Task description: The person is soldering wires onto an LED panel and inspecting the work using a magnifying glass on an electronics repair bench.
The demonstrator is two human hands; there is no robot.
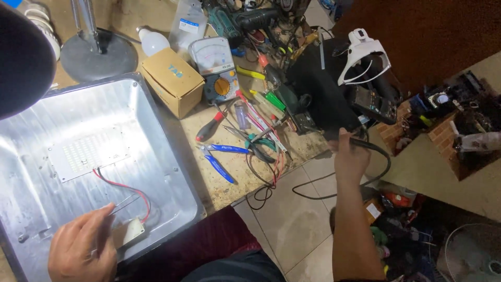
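Nearest the camera, at the lower left of the frame, the left hand [83,250] is closed in a pinch on thin metal tweezers [122,204], whose tips point up and right toward a red-and-black wire pair [125,189]. Just right of the hand lies a small white block [131,231], at which the wires end. All of this sits inside a shallow aluminium housing [172,172] that fills the left side of the frame; a white LED board [88,154] is fixed flat on its floor, above the hand.

At centre right, the right hand [350,156] is closed around a dark handle with a black cable [378,172] trailing from it — the hand is held off the table edge, over the tiled floor [292,209].

Work surface: a worn wooden table [235,172], heavily cluttered.
- Blue-handled pliers [222,156] lie near the table edge, right of the housing.
- A red-and-black screwdriver [211,127] lies just above the pliers.
- A cardboard box [172,81] rests against the upper right corner of the housing.
- An analogue multimeter [216,68] stands just right of the box.
- A round lamp base [99,55] and a white bulb [152,40] occupy the upper left.
- A white head-worn magnifier [365,55] sits on dark equipment at upper centre right.

Room: a dark brown wall [433,31] occupies the upper right, with small items stacked on bricks [443,136] at right — their kind cannot be told.
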